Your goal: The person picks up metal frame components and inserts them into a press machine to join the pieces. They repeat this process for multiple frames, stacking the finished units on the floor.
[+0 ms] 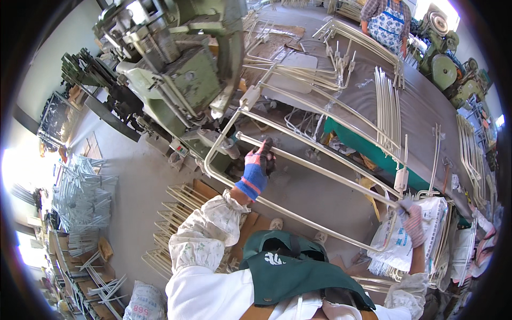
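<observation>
A large cream bent-tube frame [298, 207] slants across the space in front of me, its rounded left corner near the green press. My left hand [258, 164], in a blue and pink glove with dark fingertips, is closed round an inner tube [320, 168] near its free left end. My right hand [412, 223], in a pale striped glove, grips the right end of the tubing. Whether the inner tube and the outer loop are one piece, I cannot tell. White rectangular blocks, one a left block [249, 98] and one a right block [401, 180], sit along the upper tubing.
A green press machine [176, 80] stands at the upper left. More bent tubes [386, 106] lie on the grey-covered table [421, 112]. A white sack [392, 240] is beside my right hand. Stacked frames [170, 229] stand at my left. Another person [385, 26] stands across the table.
</observation>
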`<action>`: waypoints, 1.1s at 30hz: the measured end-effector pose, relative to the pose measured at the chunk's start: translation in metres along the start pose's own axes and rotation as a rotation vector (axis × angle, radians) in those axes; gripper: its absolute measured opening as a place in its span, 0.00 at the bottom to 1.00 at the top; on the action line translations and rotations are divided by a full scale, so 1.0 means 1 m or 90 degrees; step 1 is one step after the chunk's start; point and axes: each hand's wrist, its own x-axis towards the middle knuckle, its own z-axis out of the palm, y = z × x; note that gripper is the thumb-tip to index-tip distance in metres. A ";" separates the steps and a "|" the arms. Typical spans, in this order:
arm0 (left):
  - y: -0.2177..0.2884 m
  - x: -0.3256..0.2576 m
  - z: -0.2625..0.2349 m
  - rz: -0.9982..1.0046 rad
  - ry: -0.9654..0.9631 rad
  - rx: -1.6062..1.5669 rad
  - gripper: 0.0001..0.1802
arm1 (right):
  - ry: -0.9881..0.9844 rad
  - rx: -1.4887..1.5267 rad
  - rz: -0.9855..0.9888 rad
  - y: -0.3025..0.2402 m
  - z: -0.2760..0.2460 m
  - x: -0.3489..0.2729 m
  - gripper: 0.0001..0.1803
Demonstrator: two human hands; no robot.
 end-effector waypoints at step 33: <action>-0.006 0.062 -0.042 -0.173 -0.229 0.212 0.16 | 0.345 0.927 0.525 0.066 0.077 -0.129 0.29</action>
